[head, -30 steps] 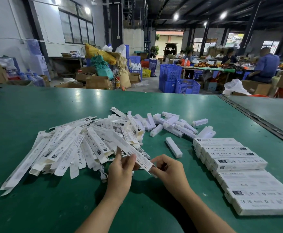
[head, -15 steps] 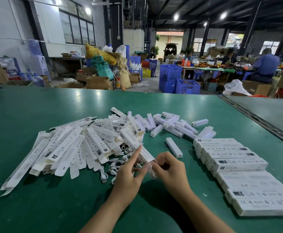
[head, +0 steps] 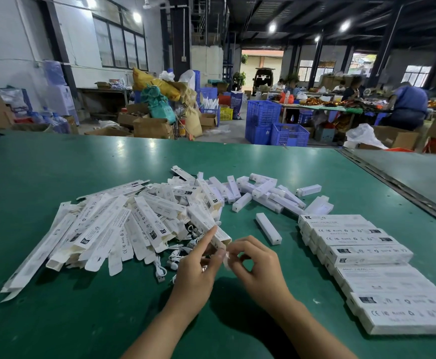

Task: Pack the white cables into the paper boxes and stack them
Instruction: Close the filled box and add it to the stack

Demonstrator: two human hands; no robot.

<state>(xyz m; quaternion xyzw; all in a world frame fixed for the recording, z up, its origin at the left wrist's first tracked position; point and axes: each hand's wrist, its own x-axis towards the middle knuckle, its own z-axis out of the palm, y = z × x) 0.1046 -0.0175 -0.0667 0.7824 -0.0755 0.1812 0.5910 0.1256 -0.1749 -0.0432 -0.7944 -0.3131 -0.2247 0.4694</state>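
White paper box (head: 213, 230) lies tilted over the cable pile on the green table (head: 56, 164), pinched by the left hand (head: 198, 270), forefinger raised. Right hand (head: 259, 268) pinches its end flap, fingers curled.

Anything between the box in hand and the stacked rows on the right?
Nothing visible. The slim white paper box is held by both hands; only bare green table separates it from the rows of packed white boxes.
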